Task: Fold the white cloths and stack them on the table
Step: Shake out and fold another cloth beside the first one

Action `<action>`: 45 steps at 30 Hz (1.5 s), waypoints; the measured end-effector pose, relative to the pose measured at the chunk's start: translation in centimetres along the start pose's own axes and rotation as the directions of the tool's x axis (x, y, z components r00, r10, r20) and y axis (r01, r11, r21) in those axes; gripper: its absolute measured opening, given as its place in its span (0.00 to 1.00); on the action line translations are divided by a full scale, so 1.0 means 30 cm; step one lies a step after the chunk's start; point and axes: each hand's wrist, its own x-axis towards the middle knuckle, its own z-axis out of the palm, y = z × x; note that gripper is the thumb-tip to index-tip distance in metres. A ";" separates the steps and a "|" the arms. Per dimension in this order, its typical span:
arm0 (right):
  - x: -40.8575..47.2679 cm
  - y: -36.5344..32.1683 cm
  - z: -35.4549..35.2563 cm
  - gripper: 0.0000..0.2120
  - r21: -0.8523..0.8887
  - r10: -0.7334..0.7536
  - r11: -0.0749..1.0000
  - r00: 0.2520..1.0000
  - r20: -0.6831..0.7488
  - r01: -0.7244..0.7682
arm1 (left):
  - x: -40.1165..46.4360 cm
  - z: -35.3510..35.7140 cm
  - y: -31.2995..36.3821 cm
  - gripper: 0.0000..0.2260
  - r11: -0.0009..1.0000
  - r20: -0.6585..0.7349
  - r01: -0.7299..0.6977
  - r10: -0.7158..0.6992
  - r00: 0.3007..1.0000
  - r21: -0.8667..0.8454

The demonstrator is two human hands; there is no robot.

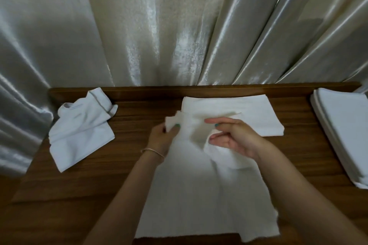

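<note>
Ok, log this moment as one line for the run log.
left hand grips cloth corner | right hand open at cloth | folded cloth behind | stack right | crumpled cloth left

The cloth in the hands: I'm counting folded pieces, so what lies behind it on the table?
Behind the cloth in the hands lies a folded white cloth, flat on the wooden table. Its near left corner is covered by the lifted cloth and right hand, so its layers cannot be counted.
</note>
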 end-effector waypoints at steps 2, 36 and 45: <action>0.027 0.037 0.072 0.15 0.135 0.023 0.990 0.996 0.089 -0.035 | -0.027 0.039 -0.031 0.12 1.000 0.040 -0.004 0.005 0.999 -0.017; 0.044 0.098 0.205 0.12 -0.559 -0.466 0.698 0.877 0.122 0.448 | -0.052 0.091 -0.150 0.24 0.732 0.262 0.165 0.019 0.965 -0.661; 0.045 0.097 0.234 0.08 -0.358 -0.505 0.808 0.863 -0.014 0.468 | -0.114 0.124 -0.140 0.10 0.873 0.102 -0.175 0.247 0.964 -0.455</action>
